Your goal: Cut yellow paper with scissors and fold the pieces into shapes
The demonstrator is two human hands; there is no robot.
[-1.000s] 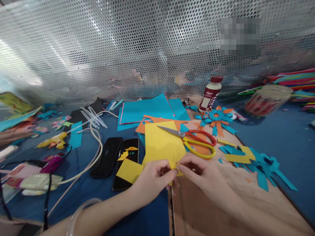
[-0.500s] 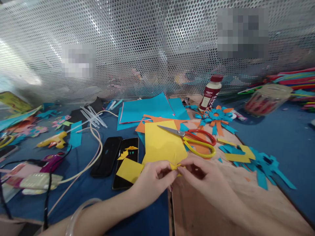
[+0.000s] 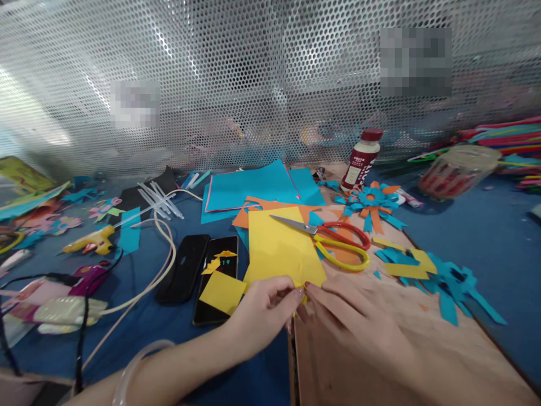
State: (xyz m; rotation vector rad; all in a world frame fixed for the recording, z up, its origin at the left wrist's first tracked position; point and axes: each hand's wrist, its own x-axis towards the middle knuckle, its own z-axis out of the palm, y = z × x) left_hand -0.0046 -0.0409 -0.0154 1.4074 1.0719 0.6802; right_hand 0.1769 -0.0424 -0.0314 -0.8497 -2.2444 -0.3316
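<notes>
My left hand (image 3: 262, 316) pinches a small folded piece of yellow paper (image 3: 305, 298) between thumb and fingers. Meeting it from the other side, the fingertips of my right hand (image 3: 359, 321) also grip the piece, and most of it is hidden by the fingers. Just beyond the hands lies a larger yellow sheet (image 3: 270, 248). Scissors (image 3: 313, 230) with red and yellow handles rest on its right part. Left of my left hand, a yellow paper square (image 3: 222, 292) and small yellow cut-outs (image 3: 212, 266) lie on a phone (image 3: 207, 316).
A second black phone (image 3: 181, 270) is at the left. Farther left are a yellow glue gun (image 3: 95, 241) and cables (image 3: 169, 259). Blue sheets (image 3: 253, 186) lie at the back. A bottle (image 3: 360, 160), a jar (image 3: 459, 175) and blue paper flowers (image 3: 454, 282) are on the right.
My right hand's fingers have straightened and turned more over the yellow piece, covering more of it. The left hand stays almost where it was, still pinching.
</notes>
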